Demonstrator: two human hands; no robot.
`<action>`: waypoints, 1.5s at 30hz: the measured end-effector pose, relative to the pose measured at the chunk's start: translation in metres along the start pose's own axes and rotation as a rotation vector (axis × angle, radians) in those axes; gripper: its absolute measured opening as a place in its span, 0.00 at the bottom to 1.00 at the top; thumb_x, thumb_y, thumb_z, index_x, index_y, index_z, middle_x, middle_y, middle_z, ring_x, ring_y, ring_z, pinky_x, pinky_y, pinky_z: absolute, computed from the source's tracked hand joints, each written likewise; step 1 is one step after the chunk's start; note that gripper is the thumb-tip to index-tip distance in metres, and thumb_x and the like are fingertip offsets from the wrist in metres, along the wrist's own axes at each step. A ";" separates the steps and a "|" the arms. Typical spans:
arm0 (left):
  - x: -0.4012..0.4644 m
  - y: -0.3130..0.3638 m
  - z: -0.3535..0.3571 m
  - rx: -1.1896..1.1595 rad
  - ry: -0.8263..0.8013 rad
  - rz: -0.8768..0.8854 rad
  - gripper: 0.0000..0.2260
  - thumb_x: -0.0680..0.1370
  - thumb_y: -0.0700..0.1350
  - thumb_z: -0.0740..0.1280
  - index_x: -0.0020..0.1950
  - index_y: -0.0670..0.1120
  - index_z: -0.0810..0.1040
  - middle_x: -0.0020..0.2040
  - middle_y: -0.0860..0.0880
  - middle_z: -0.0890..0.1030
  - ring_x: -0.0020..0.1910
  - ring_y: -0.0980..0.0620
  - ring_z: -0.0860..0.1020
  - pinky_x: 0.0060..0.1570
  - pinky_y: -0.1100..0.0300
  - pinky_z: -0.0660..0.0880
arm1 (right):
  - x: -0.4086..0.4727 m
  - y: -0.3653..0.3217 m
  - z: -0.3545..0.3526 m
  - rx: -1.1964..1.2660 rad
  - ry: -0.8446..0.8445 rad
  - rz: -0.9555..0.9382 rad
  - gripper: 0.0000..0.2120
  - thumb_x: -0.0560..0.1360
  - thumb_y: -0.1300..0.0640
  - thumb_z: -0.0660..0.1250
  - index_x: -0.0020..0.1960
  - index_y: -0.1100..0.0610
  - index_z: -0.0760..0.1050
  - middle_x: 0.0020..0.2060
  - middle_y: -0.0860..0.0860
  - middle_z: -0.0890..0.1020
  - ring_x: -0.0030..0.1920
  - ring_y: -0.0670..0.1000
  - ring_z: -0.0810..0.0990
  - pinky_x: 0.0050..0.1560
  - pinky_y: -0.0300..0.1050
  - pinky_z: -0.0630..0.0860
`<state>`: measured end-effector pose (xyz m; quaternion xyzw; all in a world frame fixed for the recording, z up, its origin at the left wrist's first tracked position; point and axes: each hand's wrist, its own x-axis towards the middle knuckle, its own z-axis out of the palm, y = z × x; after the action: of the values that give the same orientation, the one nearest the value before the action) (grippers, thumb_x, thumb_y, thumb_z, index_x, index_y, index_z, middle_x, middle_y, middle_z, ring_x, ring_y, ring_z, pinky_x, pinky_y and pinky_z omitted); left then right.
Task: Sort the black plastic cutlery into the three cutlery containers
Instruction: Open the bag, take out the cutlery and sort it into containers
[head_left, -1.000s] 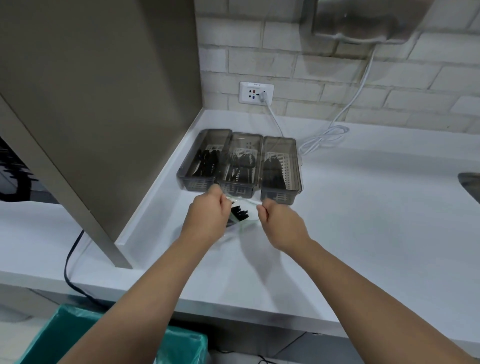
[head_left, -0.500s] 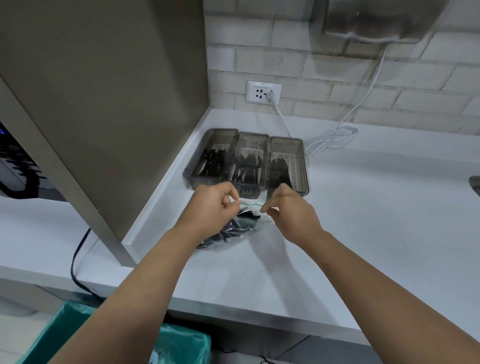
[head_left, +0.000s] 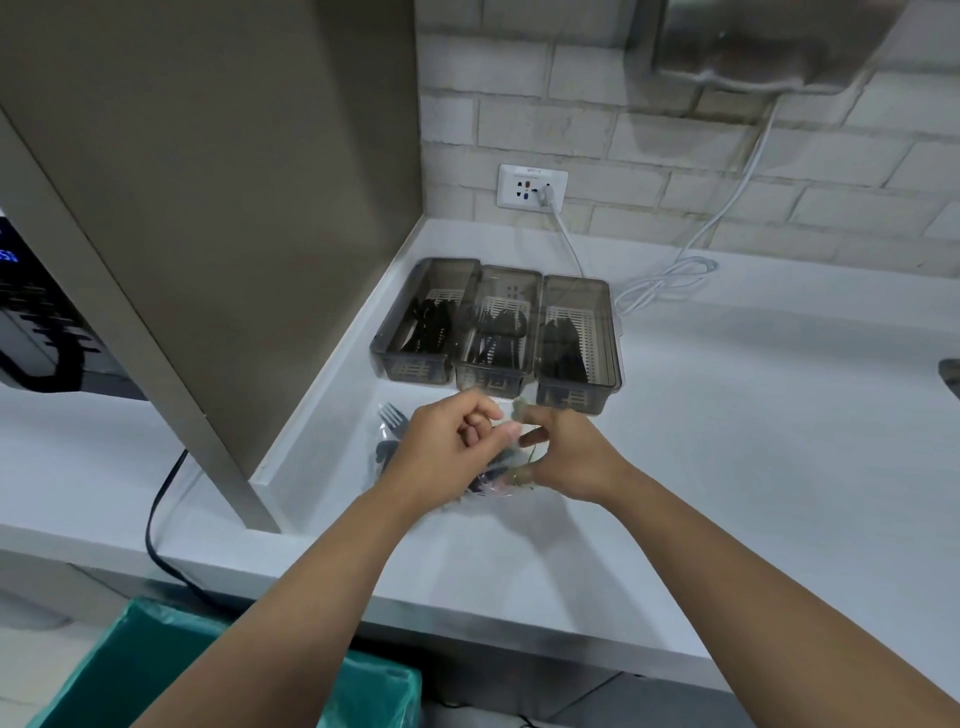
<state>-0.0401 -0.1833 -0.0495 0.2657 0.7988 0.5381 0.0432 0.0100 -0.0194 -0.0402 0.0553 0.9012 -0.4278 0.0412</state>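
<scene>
Your left hand (head_left: 447, 447) and right hand (head_left: 574, 457) are bare, no gloves or rings. Both forearms show no sleeves, entering from six o'clock

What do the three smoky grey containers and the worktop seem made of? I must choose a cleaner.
The three smoky grey containers: probably hard translucent plastic, glossy, since the black cutlery shows through the walls. The white worktop: smooth, seamless and matt, perhaps solid surface or laminate; the look leaves it open.

Surface: a white countertop (head_left: 727, 441) is carrying everything.
Containers: three smoky translucent plastic cutlery containers (head_left: 498, 332) are sitting side by side, touching.
Bag: a clear plastic bag of black cutlery (head_left: 387, 441) is lying just before them.
Cable: a coiled white cable (head_left: 665, 280) is lying near the wall.
</scene>
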 end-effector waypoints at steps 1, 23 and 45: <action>-0.003 -0.007 -0.002 0.055 0.053 0.013 0.05 0.74 0.51 0.72 0.44 0.51 0.79 0.36 0.53 0.78 0.35 0.54 0.74 0.38 0.60 0.76 | -0.002 0.001 0.000 0.025 0.018 0.016 0.27 0.60 0.57 0.82 0.57 0.52 0.76 0.51 0.45 0.80 0.52 0.47 0.81 0.39 0.38 0.79; -0.014 -0.010 0.027 -1.373 0.355 -0.820 0.24 0.74 0.61 0.69 0.58 0.43 0.77 0.53 0.40 0.83 0.54 0.41 0.81 0.61 0.46 0.76 | -0.029 0.004 0.014 0.444 0.263 -0.052 0.36 0.62 0.55 0.81 0.65 0.41 0.72 0.62 0.40 0.76 0.58 0.46 0.78 0.50 0.46 0.82; 0.042 0.045 0.074 -1.116 0.085 -0.339 0.33 0.73 0.65 0.65 0.65 0.39 0.76 0.57 0.39 0.79 0.54 0.43 0.79 0.57 0.51 0.77 | -0.049 0.019 -0.043 0.748 0.515 0.025 0.05 0.77 0.58 0.67 0.52 0.53 0.80 0.47 0.47 0.79 0.31 0.34 0.75 0.30 0.27 0.69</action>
<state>-0.0327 -0.0893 -0.0320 0.0494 0.4269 0.8732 0.2299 0.0595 0.0223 -0.0216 0.1819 0.6650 -0.6957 -0.2017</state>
